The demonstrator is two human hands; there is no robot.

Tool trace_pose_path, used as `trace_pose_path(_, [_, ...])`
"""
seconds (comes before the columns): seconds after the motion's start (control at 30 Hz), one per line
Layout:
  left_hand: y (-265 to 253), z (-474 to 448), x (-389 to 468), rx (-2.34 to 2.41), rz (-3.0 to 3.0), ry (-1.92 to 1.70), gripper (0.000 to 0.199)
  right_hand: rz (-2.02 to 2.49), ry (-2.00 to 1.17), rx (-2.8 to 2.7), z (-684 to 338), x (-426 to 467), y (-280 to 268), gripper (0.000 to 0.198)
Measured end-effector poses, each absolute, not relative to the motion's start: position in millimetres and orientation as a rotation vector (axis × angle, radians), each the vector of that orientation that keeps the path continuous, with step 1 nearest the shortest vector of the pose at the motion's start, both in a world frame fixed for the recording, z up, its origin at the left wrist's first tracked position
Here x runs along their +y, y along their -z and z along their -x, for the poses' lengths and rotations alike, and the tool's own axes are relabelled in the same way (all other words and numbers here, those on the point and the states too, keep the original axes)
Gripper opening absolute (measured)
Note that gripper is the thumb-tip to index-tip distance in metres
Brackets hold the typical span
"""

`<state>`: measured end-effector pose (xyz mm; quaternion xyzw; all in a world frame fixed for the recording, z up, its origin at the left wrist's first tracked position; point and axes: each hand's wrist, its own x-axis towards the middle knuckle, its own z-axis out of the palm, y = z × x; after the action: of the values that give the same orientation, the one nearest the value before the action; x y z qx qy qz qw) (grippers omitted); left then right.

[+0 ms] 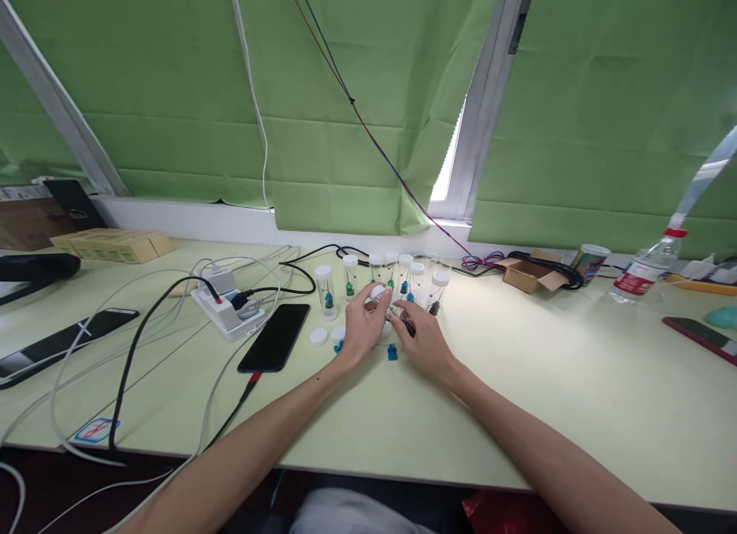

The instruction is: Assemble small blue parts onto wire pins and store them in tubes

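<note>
My left hand is closed around a clear tube with a white cap, held tilted above the table. Close beside it, my right hand has its fingers bent together at the tube's lower end. A small dark piece shows at those fingers, partly hidden. Behind the hands stand several white-capped clear tubes with blue, green or dark pieces on thin pins inside. In front lie a blue piece with a pin, another blue piece and loose white caps.
Left of the hands lie a black phone, a white power strip and tangled cables. A second phone is farther left. Toward the right are an open cardboard box, a printed can and a water bottle.
</note>
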<state>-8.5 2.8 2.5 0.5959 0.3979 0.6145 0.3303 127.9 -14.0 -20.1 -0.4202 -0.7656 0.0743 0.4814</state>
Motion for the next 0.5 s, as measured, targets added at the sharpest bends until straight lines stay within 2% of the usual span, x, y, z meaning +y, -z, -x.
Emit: trace_pose_path(0.5, [-0.2, 8.7, 4.9, 1.173, -1.627, -1.58, 0.04, 1.03, -0.205, -1.811, -123.4, -18.4, 18.5, 0.03])
